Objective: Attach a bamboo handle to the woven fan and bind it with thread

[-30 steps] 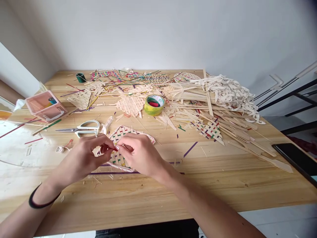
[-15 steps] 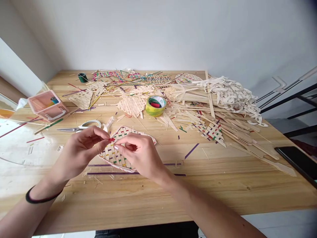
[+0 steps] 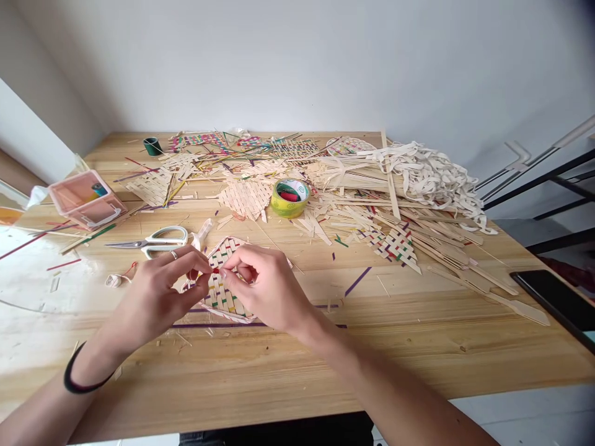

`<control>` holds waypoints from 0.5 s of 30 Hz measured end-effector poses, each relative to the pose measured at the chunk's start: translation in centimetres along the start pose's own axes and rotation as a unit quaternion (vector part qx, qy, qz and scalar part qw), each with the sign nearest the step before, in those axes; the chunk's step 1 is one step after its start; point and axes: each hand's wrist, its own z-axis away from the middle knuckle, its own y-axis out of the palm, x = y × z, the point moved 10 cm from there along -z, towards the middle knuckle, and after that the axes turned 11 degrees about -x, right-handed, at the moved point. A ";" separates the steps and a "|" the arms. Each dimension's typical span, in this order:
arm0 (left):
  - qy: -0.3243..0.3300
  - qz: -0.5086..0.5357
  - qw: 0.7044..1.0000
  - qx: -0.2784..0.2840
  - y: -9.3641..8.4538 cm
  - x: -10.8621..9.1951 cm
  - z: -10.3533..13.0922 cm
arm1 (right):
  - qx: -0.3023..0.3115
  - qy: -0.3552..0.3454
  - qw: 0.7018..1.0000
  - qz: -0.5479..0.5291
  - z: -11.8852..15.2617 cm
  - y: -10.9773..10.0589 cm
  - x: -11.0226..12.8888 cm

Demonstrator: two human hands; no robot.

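Note:
My left hand [image 3: 170, 291] and my right hand [image 3: 260, 285] meet over a woven piece [image 3: 225, 296] with green, yellow and purple strips and a wrapped rim. Pinched between the fingertips of both hands is a small red thread bundle [image 3: 215, 271]; its exact shape is mostly hidden by the fingers. Left of the woven piece, white-handled scissors [image 3: 166, 238] lie behind my left hand. A small white ball with red thread [image 3: 114, 280] rests on the table beside my left wrist.
A tape roll [image 3: 290, 198] stands mid-table. Behind are woven scraps [image 3: 246, 197] and pale strips, with a white ribbon heap [image 3: 430, 176] at right. A pink box [image 3: 87, 198] stands left, a green spool [image 3: 152, 147] back left, a black phone [image 3: 558, 300] right.
My left hand has moved slightly right and turned, closer to my right fingertips. The red bundle is less visible, and red thread now shows by the white ball.

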 end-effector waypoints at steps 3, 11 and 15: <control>-0.053 -0.002 0.998 -0.023 0.1 0.8 0.0 | -0.029 -0.022 0.999 0.019 0.6 0.5 0.2; -0.276 0.241 0.930 0.001 2.2 4.3 0.8 | -0.072 -0.060 0.995 0.023 1.2 0.4 0.9; -0.306 0.267 0.914 -0.003 2.0 5.1 1.1 | -0.072 -0.075 0.994 0.031 1.1 0.1 1.1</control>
